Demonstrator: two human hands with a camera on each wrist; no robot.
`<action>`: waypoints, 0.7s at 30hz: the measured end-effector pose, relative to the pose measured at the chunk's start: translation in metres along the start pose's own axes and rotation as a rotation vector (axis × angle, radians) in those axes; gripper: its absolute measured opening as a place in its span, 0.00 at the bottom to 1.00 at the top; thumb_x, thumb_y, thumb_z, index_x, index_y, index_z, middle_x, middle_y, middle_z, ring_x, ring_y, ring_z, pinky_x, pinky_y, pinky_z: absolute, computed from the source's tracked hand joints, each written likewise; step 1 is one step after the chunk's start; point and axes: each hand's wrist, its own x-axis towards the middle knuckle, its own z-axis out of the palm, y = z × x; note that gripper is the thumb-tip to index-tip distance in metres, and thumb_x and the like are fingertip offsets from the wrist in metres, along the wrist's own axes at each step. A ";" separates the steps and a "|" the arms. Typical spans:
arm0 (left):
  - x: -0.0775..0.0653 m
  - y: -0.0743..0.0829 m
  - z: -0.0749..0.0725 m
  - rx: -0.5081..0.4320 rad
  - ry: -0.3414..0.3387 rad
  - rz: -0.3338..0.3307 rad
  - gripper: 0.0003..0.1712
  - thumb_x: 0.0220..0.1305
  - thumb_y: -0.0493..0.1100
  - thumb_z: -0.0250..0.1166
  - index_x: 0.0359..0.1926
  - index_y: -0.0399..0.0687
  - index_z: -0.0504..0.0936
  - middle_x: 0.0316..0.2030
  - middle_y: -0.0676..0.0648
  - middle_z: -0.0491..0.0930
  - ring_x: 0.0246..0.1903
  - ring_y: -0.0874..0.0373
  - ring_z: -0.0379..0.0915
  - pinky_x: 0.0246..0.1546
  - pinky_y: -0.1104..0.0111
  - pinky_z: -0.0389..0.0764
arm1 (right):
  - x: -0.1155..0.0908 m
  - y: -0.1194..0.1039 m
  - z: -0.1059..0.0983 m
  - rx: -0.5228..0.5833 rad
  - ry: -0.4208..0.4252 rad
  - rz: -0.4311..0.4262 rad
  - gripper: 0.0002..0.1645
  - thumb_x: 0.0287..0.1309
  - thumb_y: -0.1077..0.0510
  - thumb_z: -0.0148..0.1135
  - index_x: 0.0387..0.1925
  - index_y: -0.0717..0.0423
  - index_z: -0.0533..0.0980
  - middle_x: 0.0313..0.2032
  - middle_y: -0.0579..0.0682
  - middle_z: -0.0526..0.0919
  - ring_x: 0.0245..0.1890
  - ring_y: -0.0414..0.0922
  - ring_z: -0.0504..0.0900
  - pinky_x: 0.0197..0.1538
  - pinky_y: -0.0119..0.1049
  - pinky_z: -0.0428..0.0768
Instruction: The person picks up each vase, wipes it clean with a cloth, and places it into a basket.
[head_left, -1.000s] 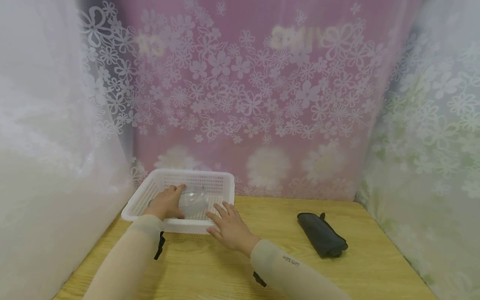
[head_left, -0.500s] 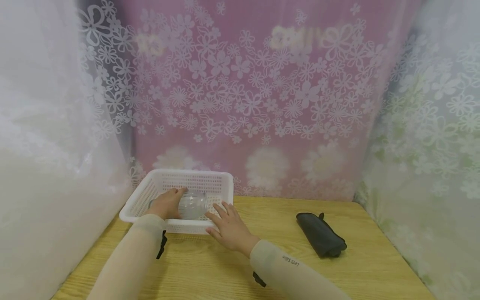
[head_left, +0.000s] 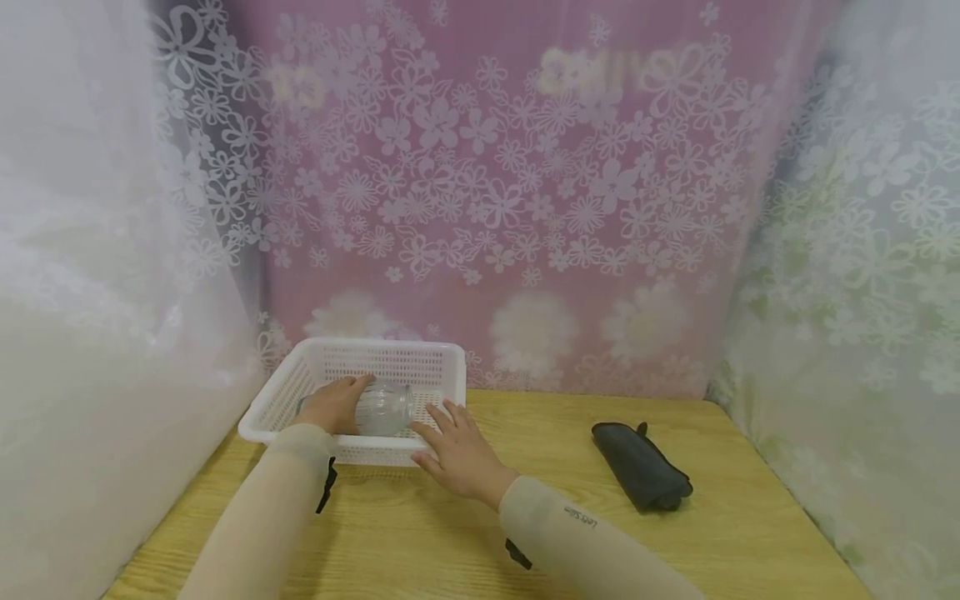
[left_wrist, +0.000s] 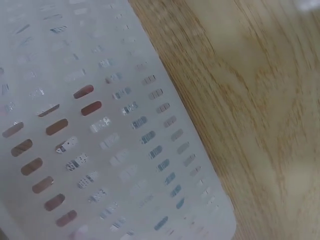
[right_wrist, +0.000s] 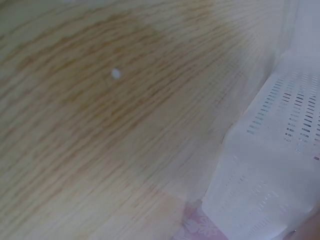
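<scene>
Head view. Wooden table (head_left: 525, 517), floral curtains (head_left: 480, 192) behind it and on both sides. White slotted basket (head_left: 390, 354) at the table's left rear, close to the curtains. Clear glass jar (head_left: 384, 408) inside the basket, lying on its side, roughly mid-floor. Left hand (head_left: 330, 406) reaches over the basket's near rim and grips the jar, thumb over the top, fingers curled round its left end. Right hand (head_left: 459, 454) rests with fingers straight and spread on the basket's near right corner, fingertips touching the rim, palm over the table; it holds nothing. The two hands sit near each other but apart, the jar between them. Both forearms wear beige sleeves; a dark strap shows at each wrist. Dark folded cloth (head_left: 641, 467) lies on the table to the right, well apart from the basket and both hands.

Left wrist view. Blurred close shot. Basket wall (left_wrist: 95, 135) with rows of slots fills the left part; tabletop (left_wrist: 250, 100) fills the right. Neither hand nor jar shows.

Right wrist view. Blurred close shot. Tabletop (right_wrist: 100, 115) across most of the frame, one small pale speck (right_wrist: 116, 74) on it. Basket corner (right_wrist: 270, 170) at lower right, slotted walls visible. Hand not shown here.
</scene>
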 end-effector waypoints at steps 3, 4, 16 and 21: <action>-0.002 0.002 -0.001 -0.007 0.001 -0.008 0.61 0.41 0.47 0.85 0.75 0.46 0.62 0.66 0.32 0.69 0.62 0.34 0.68 0.59 0.40 0.71 | 0.001 0.000 0.001 0.002 -0.005 -0.005 0.34 0.76 0.34 0.38 0.75 0.41 0.63 0.76 0.56 0.57 0.76 0.61 0.51 0.74 0.58 0.51; -0.002 0.002 -0.001 -0.014 0.001 -0.012 0.61 0.41 0.47 0.85 0.75 0.46 0.61 0.66 0.32 0.69 0.62 0.34 0.68 0.59 0.40 0.71 | 0.001 -0.001 0.001 0.001 -0.005 -0.006 0.34 0.76 0.34 0.38 0.75 0.41 0.63 0.76 0.56 0.57 0.76 0.61 0.51 0.74 0.58 0.51; -0.001 0.004 -0.006 -0.074 -0.031 -0.020 0.60 0.42 0.40 0.84 0.75 0.44 0.62 0.67 0.30 0.66 0.64 0.32 0.65 0.59 0.39 0.70 | 0.001 -0.001 0.001 -0.010 -0.011 0.007 0.34 0.76 0.34 0.38 0.75 0.40 0.63 0.76 0.55 0.57 0.76 0.60 0.51 0.74 0.58 0.52; 0.002 0.007 -0.011 -0.076 -0.079 -0.050 0.58 0.46 0.39 0.82 0.76 0.48 0.60 0.71 0.31 0.60 0.67 0.32 0.60 0.59 0.38 0.70 | 0.002 0.001 0.002 -0.023 0.007 -0.007 0.34 0.76 0.34 0.37 0.75 0.40 0.63 0.76 0.55 0.58 0.75 0.61 0.52 0.74 0.58 0.53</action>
